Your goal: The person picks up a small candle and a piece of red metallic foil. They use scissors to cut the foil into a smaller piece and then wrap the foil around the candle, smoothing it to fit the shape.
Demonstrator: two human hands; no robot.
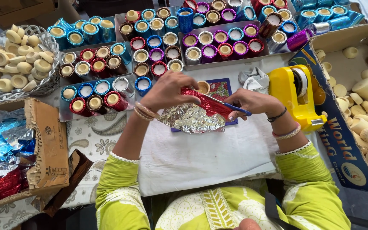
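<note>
1. Head view, fingers first: the left hand has its fingers curled and pinched onto the upper edge of a sheet of red foil, with a small cream cup showing just past the fingertips; whether they grip the cup too cannot be told.
2. The right hand is closed around a slim blue tool, likely scissors, whose blade lies across the foil.
3. The foil is crinkled and shiny: deep red on the face turned up near the hands, silver on the underside that hangs toward the person. It sits between both hands, above a white cloth and partly over a patterned blue mat.
4. Relative to the foil, a yellow tape dispenser stands just to the right, beyond the right wrist.
5. Farther right of the foil, a cardboard box holds plain cream cups.
6. Behind the foil, metal trays carry rows of finished cups wrapped in red, blue, purple and silver foil.
7. To the far left of the foil, a clear basket is heaped with bare cream cups.
8. Nearer the person on the left of the foil, an open carton holds loose blue, silver and red foil sheets.
</note>
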